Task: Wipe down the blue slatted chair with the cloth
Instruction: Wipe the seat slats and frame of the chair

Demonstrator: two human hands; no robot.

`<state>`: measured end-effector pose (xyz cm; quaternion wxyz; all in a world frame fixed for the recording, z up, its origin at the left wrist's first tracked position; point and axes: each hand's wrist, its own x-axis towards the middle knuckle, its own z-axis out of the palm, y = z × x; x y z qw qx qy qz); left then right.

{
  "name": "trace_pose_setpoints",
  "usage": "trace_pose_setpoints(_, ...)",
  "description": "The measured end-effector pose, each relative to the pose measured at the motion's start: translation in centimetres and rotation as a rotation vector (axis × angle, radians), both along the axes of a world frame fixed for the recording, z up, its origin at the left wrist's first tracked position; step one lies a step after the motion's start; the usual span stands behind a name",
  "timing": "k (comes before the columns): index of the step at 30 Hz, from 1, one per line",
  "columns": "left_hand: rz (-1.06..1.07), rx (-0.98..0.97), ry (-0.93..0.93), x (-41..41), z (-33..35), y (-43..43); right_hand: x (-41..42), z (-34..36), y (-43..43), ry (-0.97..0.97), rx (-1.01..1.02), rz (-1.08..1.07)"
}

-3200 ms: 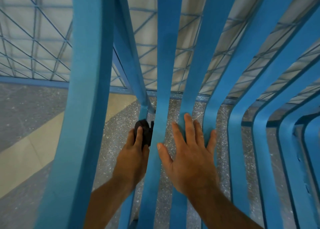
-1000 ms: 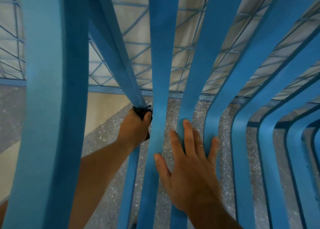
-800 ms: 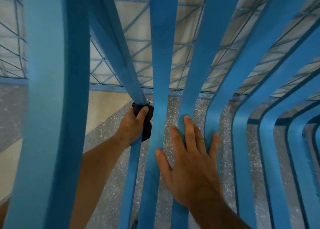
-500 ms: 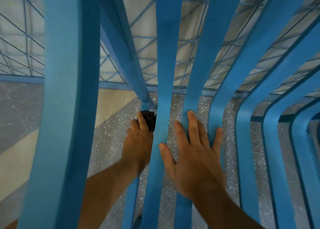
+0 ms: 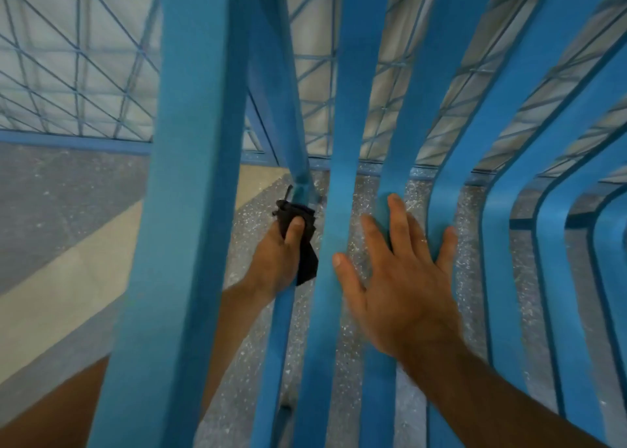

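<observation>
1. Chair (image 5: 190, 210): blue and slatted, seen close from above. Long flat slats run away from the viewer, and those on the right curve off to that side. The floor shows through the gaps.
2. Wide slat: the broadest piece in view, on the left and nearest the camera, slightly blurred.
3. Narrow bar (image 5: 271, 84): a thin blue member that slants down between the wide slat and the next slat to its right.
4. Cloth (image 5: 308, 261): small, dark and bunched, wrapped round the narrow bar at mid-frame. One loose corner hangs below, on the right of the left hand and just beside the neighbouring slat.
5. Left hand (image 5: 276, 261): comes up through the gap beside the wide slat. Its grip is curled round the cloth and the narrow bar together, with one digit pressed over the front of the cloth.
6. Right hand (image 5: 403, 288): its grip is spread, with the fingers straight and apart and the palm laid flat on the slats to the right of the cloth. The thumb tip touches one slat, the middle fingers lie along the next, and the little finger reaches a third.
7. Floor (image 5: 61, 189): grey and speckled. A cream band (image 5: 68, 295) crosses it diagonally on the left.
8. Lattice (image 5: 78, 57): thin blue bars criss-crossing over pale panels, beyond the chair along the top of the view. A blue rail runs along its base.
</observation>
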<state>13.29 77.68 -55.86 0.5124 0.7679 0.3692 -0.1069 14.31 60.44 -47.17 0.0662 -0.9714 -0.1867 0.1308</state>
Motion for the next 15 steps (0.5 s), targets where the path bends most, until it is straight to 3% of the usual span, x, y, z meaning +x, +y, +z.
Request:
trace_pose_setpoints(9, -0.193, 0.316, 0.063, -11.3, 3.3, -2.0, -0.2, 0.5, -0.2, -0.003, 0.013, 0.009)
trace_pose_setpoints(15, -0.498, 0.374, 0.33, -15.1, 7.2, -2.2, -1.3, 0.8, -0.6, -0.014, 0.2, -0.027)
